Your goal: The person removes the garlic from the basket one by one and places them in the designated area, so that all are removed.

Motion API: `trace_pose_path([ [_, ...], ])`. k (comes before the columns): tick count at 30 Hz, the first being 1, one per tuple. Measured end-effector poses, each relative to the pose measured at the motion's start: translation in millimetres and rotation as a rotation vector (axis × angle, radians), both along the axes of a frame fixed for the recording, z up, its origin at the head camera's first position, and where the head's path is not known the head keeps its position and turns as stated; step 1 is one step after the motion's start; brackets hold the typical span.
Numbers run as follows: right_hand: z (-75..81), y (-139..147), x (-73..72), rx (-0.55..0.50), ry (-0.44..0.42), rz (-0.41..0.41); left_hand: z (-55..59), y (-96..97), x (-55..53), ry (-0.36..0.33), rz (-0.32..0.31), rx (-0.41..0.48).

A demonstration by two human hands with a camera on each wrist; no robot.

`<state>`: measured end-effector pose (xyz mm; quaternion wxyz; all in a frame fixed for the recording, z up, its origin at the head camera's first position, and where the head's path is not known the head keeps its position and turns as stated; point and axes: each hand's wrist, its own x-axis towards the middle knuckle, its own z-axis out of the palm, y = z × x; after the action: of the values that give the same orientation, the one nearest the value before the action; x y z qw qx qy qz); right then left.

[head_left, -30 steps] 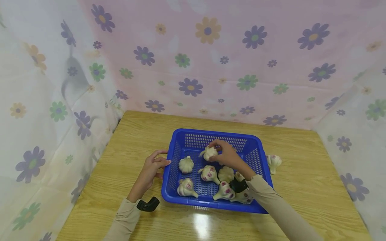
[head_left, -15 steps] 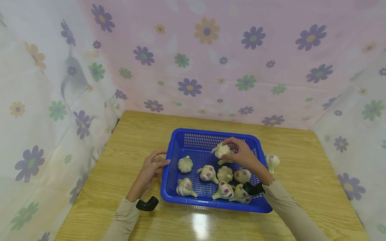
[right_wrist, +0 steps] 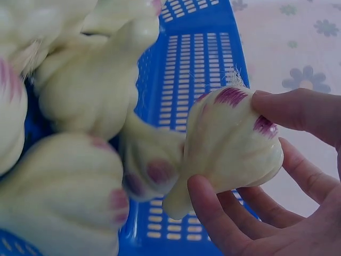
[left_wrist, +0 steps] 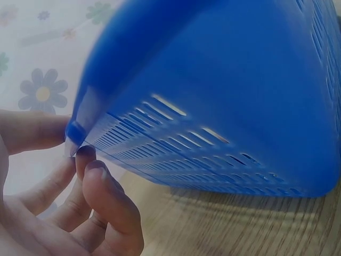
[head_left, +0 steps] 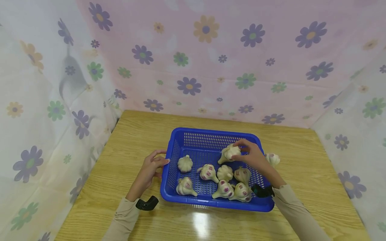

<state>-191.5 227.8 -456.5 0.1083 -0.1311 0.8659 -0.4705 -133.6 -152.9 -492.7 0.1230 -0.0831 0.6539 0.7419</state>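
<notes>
Head view with both wrist views. The right hand [head_left: 254, 157] is gripping one garlic bulb [head_left: 230, 152] with thumb and fingertips curled round it, and is carrying it above the right rear part of the blue basket [head_left: 211, 203], clear of the basket floor. In the right wrist view the fingers [right_wrist: 213, 213] are cupping the bulb [right_wrist: 229, 144] from below while the thumb is pressing on its top, so the bulb is lying tilted in the hand, its stem end pointing down and to the left; this hold is probably keeping the round, smooth bulb from rolling out.

The left hand [head_left: 150, 169] is resting against the basket's left wall, fingertips touching the rim near the corner. In the left wrist view the fingers [left_wrist: 101, 186] are lying loosely bent against the blue corner [left_wrist: 80, 130]; they are touching the plastic and not closing round it. The hand is apparently steadying the light basket on the wooden table [head_left: 135, 134].

Six more bulbs are lying on the basket floor: one alone at the left [head_left: 185, 163], the others clustered toward the front right [head_left: 224, 190]. A further bulb [head_left: 273, 158] is lying on the table just beside the basket's right wall, outside it.

A flowered cloth [head_left: 193, 67] is screening the table on three sides. No brand, label or writing is showing on any item.
</notes>
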Motion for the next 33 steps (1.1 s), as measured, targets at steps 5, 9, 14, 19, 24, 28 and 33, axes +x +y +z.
trace_pose_path([
  [5,-0.9,10.0,0.9,-0.041,-0.003,0.002,-0.9,-1.0,-1.0,-0.004,-0.004,0.002],
  [9,-0.7,14.2,1.8,-0.062,-0.011,0.0,-1.6,-1.5,-1.6,-0.008,-0.006,0.011],
  [14,-0.9,16.3,0.9,-0.067,-0.018,-0.005,-1.2,-1.7,-1.0,-0.009,-0.006,0.016],
  [19,1.8,19.5,0.8,-0.085,-0.02,-0.006,-1.3,-2.0,-0.9,-0.007,-0.013,0.016],
  [24,3.5,23.1,0.8,-0.096,-0.03,-0.008,-2.7,-2.6,-1.1,-0.011,-0.018,0.015],
  [28,4.0,24.3,0.4,-0.1,-0.038,-0.011,-3.8,-3.2,-1.9,-0.015,-0.021,0.018],
  [33,4.2,24.2,0.4,-0.096,-0.035,-0.017,-4.1,-3.2,-2.2,-0.018,-0.026,0.027],
])
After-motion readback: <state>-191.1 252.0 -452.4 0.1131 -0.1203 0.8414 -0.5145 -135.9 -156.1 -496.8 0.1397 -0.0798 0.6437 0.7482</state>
